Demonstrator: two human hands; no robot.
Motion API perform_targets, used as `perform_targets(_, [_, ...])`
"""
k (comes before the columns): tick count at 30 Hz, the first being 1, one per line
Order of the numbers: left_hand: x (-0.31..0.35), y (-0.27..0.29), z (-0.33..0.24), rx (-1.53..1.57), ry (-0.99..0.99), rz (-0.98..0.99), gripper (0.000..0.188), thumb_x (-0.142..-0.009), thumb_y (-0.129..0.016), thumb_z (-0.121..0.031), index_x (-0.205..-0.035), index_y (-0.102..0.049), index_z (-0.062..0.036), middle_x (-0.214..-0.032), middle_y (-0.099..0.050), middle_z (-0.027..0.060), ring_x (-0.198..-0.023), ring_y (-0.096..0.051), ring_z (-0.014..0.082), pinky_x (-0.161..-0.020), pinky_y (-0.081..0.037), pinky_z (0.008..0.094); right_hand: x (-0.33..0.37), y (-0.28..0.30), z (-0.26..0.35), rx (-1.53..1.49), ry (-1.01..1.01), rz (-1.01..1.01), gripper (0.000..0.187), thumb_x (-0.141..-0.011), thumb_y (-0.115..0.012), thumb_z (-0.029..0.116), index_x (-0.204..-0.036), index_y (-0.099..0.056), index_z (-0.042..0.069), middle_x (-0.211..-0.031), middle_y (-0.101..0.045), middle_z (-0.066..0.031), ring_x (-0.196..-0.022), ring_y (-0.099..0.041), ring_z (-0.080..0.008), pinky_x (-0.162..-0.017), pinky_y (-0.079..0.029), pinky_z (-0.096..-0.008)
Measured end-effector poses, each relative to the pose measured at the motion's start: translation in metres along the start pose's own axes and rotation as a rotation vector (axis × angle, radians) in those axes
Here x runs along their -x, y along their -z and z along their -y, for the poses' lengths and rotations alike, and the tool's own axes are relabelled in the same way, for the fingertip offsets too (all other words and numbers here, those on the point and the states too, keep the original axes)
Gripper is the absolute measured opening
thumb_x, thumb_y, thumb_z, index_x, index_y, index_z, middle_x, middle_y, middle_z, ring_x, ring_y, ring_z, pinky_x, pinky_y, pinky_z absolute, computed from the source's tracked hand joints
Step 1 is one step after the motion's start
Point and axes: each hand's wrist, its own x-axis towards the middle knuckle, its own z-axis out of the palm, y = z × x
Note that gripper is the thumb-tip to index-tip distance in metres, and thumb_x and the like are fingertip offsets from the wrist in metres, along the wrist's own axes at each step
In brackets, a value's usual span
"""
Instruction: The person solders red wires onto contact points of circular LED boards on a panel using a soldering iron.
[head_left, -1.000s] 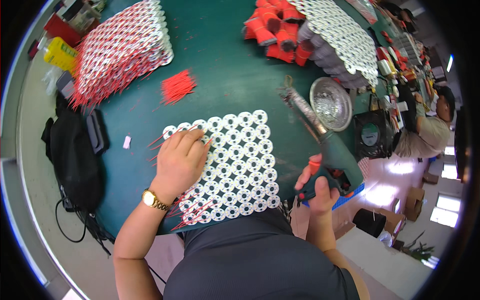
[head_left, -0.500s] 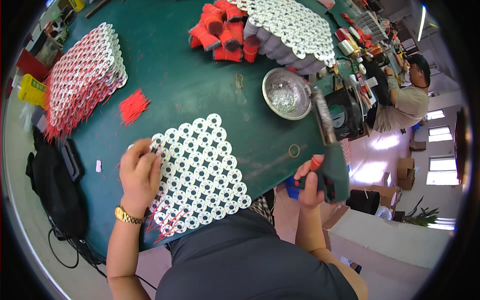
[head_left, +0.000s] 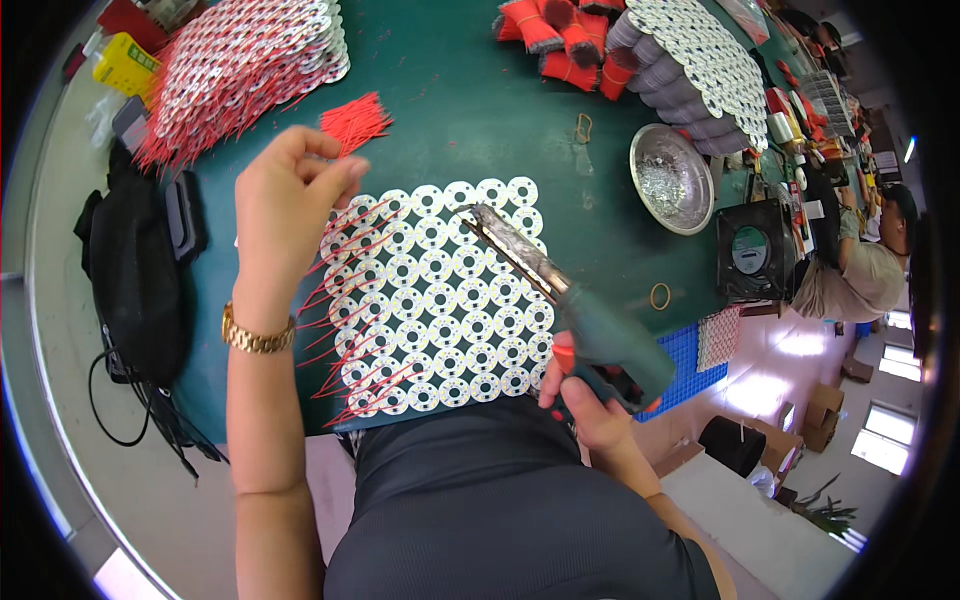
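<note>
In my right hand (head_left: pixel 590 400) is a dark green soldering gun (head_left: pixel 610 335) with an orange-red trigger. Its metal tip points up and left, over the upper part of a panel of round white circuit boards (head_left: pixel 435 265). Thin red wires (head_left: pixel 345 300) stick out from the boards along the panel's left side. My left hand (head_left: pixel 295 190), with a gold watch (head_left: pixel 258 332) on the wrist, is above the panel's upper left corner. Its thumb and fingers are drawn together beside a loose pile of red wires (head_left: pixel 355 122); whatever they pinch is too small to make out.
Stacked panels with red wires (head_left: pixel 250 65) stand at the far left, near a black bag (head_left: pixel 135 270). Red wire bundles (head_left: pixel 570 45), another panel stack (head_left: pixel 695 60) and a metal bowl (head_left: pixel 672 180) are far right. A person (head_left: pixel 865 260) sits beyond.
The soldering gun has swung left, from beyond the table edge to over the panel. My left hand has moved from the panel's left side up to the wire pile. The whole view has shifted.
</note>
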Motion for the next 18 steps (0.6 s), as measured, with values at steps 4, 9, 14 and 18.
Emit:
perform_targets(4, [0.002, -0.014, 0.002, 0.199, 0.013, -0.074, 0.013, -0.089, -0.071, -0.01, -0.089, -0.065, 0.0022, -0.073, -0.066, 0.0019, -0.062, -0.057, 0.0042, -0.056, -0.044, 0.0186, -0.006, -0.002, -0.009, -0.039, 0.002, -0.011, 0.04, -0.089, -0.064, 0.007, -0.126, -0.051, -0.002, -0.087, -0.06, -0.0073, -0.067, -0.058, -0.0122, -0.059, -0.05, -0.0273])
perform_targets(9, [0.051, -0.024, 0.018, 0.106, 0.019, -0.045, 0.013, -0.091, -0.069, -0.01, -0.087, -0.065, 0.0012, -0.071, -0.059, -0.0033, -0.064, -0.049, 0.0017, -0.055, -0.037, 0.0187, -0.011, 0.0, -0.004, 0.027, -0.095, 0.004, 0.041, -0.09, -0.064, 0.015, -0.125, -0.051, -0.002, -0.082, -0.06, -0.009, -0.063, -0.059, -0.0147, -0.056, -0.049, -0.0269])
perform_targets(14, [0.066, -0.023, 0.025, -0.159, -0.055, 0.051, 0.013, -0.088, -0.07, -0.009, -0.085, -0.063, 0.0014, -0.067, -0.059, 0.0018, -0.061, -0.05, 0.0067, -0.056, -0.041, 0.0238, -0.01, -0.003, -0.011, -0.016, -0.18, 0.061, 0.046, -0.091, -0.065, 0.023, -0.127, -0.05, -0.001, -0.078, -0.06, -0.011, -0.064, -0.06, -0.0177, -0.059, -0.049, -0.0295])
perform_targets(18, [0.065, -0.022, 0.025, -0.165, 0.015, 0.122, 0.014, -0.088, -0.07, -0.009, -0.083, -0.061, 0.001, -0.066, -0.059, 0.0038, -0.06, -0.05, 0.0084, -0.056, -0.041, 0.0251, -0.011, -0.005, -0.011, 0.073, -0.144, 0.117, 0.047, -0.091, -0.065, 0.025, -0.129, -0.05, 0.001, -0.082, -0.06, -0.0104, -0.066, -0.06, -0.0187, -0.06, -0.049, -0.0314])
